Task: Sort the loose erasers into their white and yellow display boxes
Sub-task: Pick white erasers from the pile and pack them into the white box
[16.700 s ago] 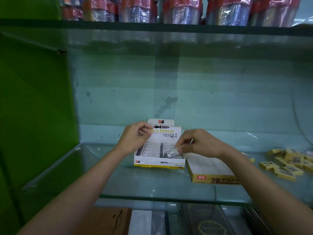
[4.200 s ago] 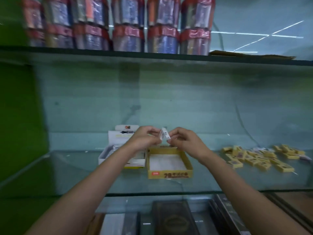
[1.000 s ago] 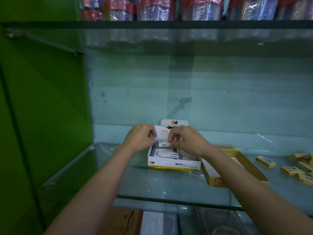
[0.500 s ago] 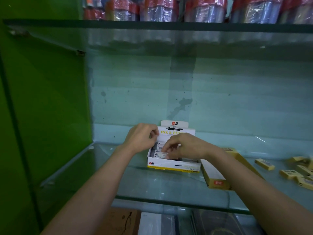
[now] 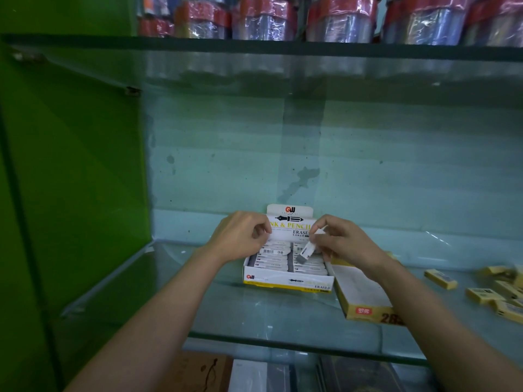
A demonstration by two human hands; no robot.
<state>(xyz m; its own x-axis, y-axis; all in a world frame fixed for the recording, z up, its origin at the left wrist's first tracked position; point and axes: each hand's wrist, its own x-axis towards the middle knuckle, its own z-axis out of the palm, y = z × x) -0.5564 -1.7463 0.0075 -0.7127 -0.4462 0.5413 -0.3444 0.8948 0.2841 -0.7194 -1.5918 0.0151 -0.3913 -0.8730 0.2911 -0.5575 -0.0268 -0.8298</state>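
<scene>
In front of me runs a glass shelf (image 5: 254, 315), its front edge crossing low in my view. Above it a second glass shelf (image 5: 254, 46) carries a row of clear wrapped tubs with red tops (image 5: 263, 21), standing side by side. To my left stands a green side panel (image 5: 70, 165). Behind is a pale blue-green back wall (image 5: 368, 151) with a dark stain (image 5: 300, 182) near its middle. Below the lower shelf I make out flat packs (image 5: 254, 377), perhaps books, too dim to tell.

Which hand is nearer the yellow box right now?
Right. The right hand hangs just above the yellow box's back-left corner; the left hand is across the white box.
</scene>
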